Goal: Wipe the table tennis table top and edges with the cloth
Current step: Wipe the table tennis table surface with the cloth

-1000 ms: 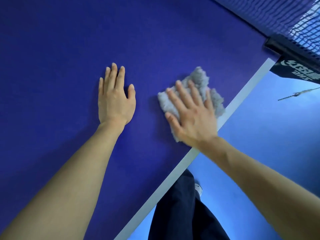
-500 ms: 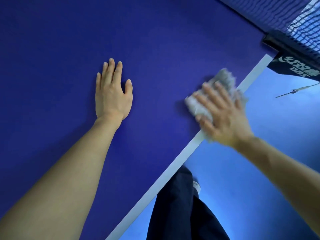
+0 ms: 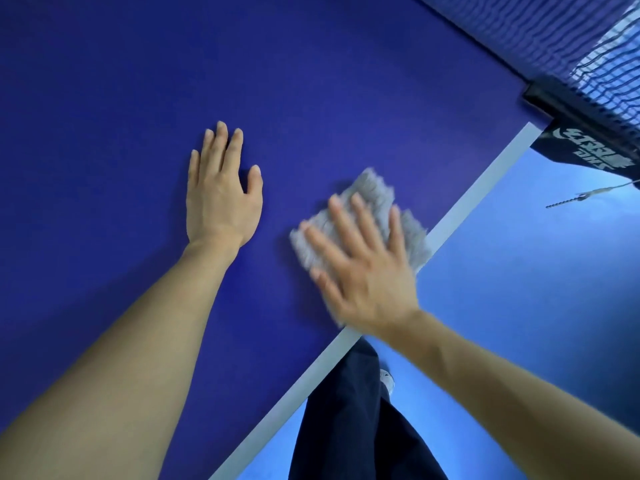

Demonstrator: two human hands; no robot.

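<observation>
Net clamp [image 3: 550,97] beyond cloth [image 3: 375,194], well apart

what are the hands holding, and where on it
Nothing is gripped: the right hand presses flat on top of the grey cloth; the left hand lies flat on the table top.

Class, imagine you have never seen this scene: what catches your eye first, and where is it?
The right hand, fingers spread, presses a grey cloth on the blue table beside its white edge line. The left hand lies flat on the table to its left. The net crosses the top right corner.
</observation>
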